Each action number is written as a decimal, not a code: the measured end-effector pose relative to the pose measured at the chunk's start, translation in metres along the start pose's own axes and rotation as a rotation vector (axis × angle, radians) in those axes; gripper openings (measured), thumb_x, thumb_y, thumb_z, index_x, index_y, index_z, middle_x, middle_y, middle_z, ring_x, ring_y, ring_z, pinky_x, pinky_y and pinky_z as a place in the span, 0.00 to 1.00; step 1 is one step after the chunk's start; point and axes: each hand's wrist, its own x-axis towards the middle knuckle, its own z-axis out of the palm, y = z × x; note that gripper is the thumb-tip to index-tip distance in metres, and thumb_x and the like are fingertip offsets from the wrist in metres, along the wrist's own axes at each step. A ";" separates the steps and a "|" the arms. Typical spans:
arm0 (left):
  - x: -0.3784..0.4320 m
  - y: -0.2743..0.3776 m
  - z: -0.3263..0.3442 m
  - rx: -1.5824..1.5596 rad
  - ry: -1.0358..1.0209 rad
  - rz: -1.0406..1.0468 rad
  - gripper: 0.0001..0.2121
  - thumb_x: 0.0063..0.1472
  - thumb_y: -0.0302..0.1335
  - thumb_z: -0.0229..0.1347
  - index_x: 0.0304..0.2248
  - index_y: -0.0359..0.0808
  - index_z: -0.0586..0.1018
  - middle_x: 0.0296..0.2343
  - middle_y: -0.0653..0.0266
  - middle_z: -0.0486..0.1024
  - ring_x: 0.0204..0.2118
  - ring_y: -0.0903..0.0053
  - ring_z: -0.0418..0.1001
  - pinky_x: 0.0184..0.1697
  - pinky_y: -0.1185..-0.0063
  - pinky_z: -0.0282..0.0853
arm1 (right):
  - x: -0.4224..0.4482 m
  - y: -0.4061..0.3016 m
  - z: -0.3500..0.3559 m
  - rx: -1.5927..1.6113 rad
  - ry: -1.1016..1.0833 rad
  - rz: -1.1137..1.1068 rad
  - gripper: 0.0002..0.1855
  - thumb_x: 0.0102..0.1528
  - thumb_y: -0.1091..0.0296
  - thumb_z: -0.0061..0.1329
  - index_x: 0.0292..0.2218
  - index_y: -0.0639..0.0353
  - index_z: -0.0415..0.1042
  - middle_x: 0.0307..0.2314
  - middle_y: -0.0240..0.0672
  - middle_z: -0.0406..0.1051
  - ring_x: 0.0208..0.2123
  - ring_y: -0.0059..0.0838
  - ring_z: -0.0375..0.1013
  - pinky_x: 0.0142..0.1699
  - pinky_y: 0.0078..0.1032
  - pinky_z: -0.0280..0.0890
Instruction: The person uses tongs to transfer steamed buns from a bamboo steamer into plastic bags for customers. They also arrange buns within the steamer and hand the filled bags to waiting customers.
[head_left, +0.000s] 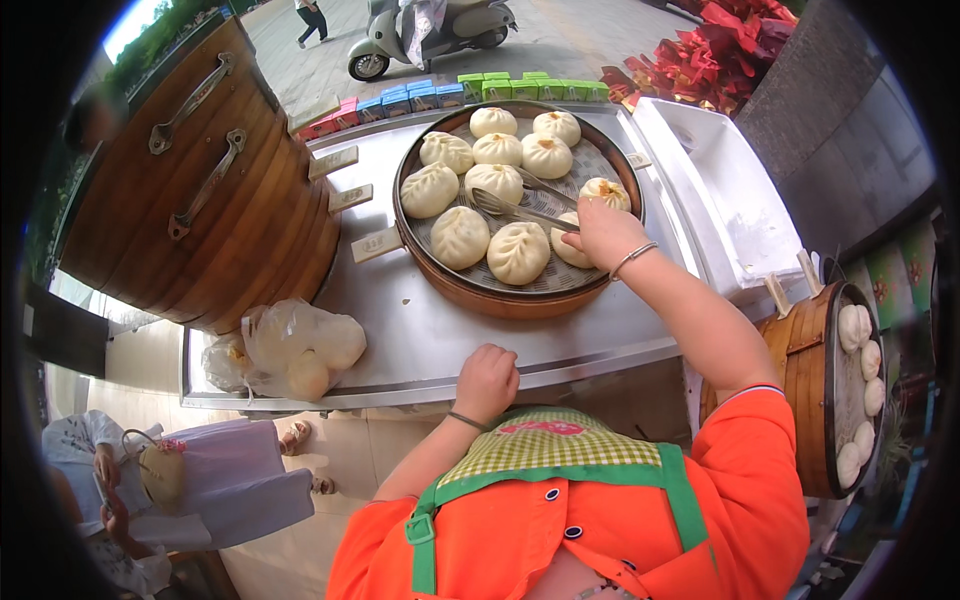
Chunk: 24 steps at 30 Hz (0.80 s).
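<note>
A round bamboo steamer holding several steamed buns stands on a stainless steel table. My right hand grips metal tongs over the steamer's right part. The tongs' two arms are spread around the right side of a pleated bun near the middle; whether they touch it I cannot tell. Part of another bun is hidden behind my right hand. My left hand rests loosely curled by the table's front edge, with nothing visible in it. Filled plastic bags lie at the table's front left corner.
Tall stacked bamboo steamers stand at left. A white foam box is at right, above another steamer with buns. Small coloured packets line the table's far edge. A person stands at lower left, holding a phone. A scooter is beyond.
</note>
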 end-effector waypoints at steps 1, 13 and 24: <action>0.001 -0.001 0.001 -0.002 0.014 0.012 0.06 0.43 0.19 0.52 0.25 0.33 0.72 0.22 0.58 0.69 0.29 0.63 0.68 0.32 0.70 0.65 | 0.000 0.015 -0.008 -0.030 -0.005 -0.035 0.23 0.48 0.53 0.51 0.37 0.64 0.64 0.34 0.46 0.68 0.35 0.43 0.71 0.36 0.34 0.67; 0.000 0.001 0.003 0.036 0.003 0.036 0.05 0.43 0.20 0.52 0.24 0.33 0.71 0.21 0.59 0.67 0.28 0.64 0.67 0.31 0.71 0.65 | -0.006 0.024 -0.018 0.036 0.006 0.055 0.28 0.49 0.51 0.51 0.41 0.66 0.63 0.34 0.46 0.68 0.36 0.45 0.71 0.40 0.34 0.67; -0.001 0.002 0.001 0.062 -0.036 0.002 0.05 0.44 0.20 0.52 0.24 0.33 0.71 0.22 0.59 0.69 0.29 0.64 0.68 0.32 0.70 0.65 | -0.031 0.059 -0.035 0.034 0.015 0.006 0.24 0.50 0.51 0.49 0.39 0.62 0.63 0.36 0.46 0.67 0.37 0.46 0.69 0.40 0.36 0.65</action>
